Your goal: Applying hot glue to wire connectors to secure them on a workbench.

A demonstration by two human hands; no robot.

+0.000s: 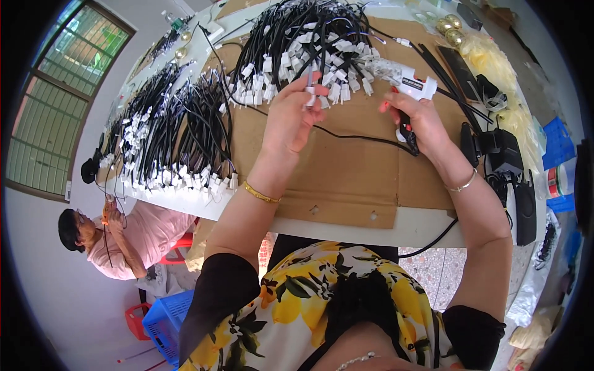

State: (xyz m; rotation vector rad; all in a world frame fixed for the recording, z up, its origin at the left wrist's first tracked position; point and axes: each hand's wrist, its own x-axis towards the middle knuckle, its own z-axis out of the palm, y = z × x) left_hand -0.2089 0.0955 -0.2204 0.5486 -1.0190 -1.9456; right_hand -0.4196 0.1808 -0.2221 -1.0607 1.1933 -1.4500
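Observation:
My left hand (289,114) is raised over the middle of the table, its fingers pinching a small white plug connector (310,97). To the right, my right hand (421,120) is wrapped round the dark handle of a glue gun (413,85) with a white body. The front end of the gun faces left, towards the plug connector but apart from it. From the foot of its handle a black cord (365,136) runs left across the cardboard (346,176). Just beyond my left hand lies a large heap of black cables (291,37) with white plug ends.
More bundles of black cables (201,117) cover the table's left side. Black sticks (442,71), a black power adapter (502,150) and pale yellow plastic bags (489,59) lie at the right. A person in pink (139,238) sits at the far left, beyond a blue crate (167,321).

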